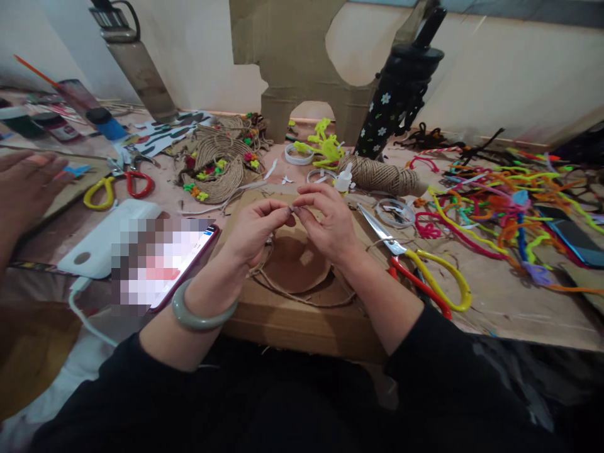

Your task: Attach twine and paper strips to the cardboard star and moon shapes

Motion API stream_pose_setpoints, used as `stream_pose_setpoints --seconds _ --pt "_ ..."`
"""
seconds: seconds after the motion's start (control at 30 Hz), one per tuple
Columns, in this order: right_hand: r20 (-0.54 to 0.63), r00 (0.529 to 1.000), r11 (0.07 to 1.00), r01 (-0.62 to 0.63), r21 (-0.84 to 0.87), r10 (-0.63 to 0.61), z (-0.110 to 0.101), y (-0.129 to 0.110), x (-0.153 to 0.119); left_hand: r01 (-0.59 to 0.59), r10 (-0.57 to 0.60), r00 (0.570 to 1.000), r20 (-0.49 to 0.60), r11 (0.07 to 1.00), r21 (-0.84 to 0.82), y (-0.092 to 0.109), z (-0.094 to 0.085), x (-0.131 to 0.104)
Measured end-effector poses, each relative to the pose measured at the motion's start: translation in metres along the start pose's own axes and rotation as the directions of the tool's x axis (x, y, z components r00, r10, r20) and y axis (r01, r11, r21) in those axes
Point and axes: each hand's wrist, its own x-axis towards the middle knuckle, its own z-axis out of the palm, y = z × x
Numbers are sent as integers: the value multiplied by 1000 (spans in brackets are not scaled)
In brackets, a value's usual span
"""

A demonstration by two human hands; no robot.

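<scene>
My left hand (257, 229) and my right hand (328, 220) meet at the fingertips, each pinching something too small to make out. Below them lies a round brown cardboard disc (295, 264) on a cardboard box (302, 324). A thin twine (306, 303) curves loosely around the disc's front edge. Just beyond my right hand stands a small white glue bottle (344, 178). Scissors with red and yellow handles (415, 264) lie open to the right of my right hand.
A lit phone (174, 264) and white power bank (108, 239) lie left, near another person's hand (31, 189). Behind are coiled twine pieces (219, 163), a twine spool (382, 176) and a black flowered bottle (391, 94). Colourful pipe cleaners (500, 214) spread right.
</scene>
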Motion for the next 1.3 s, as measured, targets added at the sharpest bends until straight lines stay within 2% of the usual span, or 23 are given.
stream_pose_setpoints --seconds 0.37,0.93,1.3 --pt "15 1000 1000 -24 2 24 -1 -1 0 12 -12 1000 9 999 -31 3 1 -1" --pt "-32 997 998 66 -19 -67 1 2 -1 5 -5 1000 0 999 -44 2 0 -1" --pt "-16 998 998 57 -4 -57 1 2 -1 -15 15 1000 -10 1000 -21 3 1 -1"
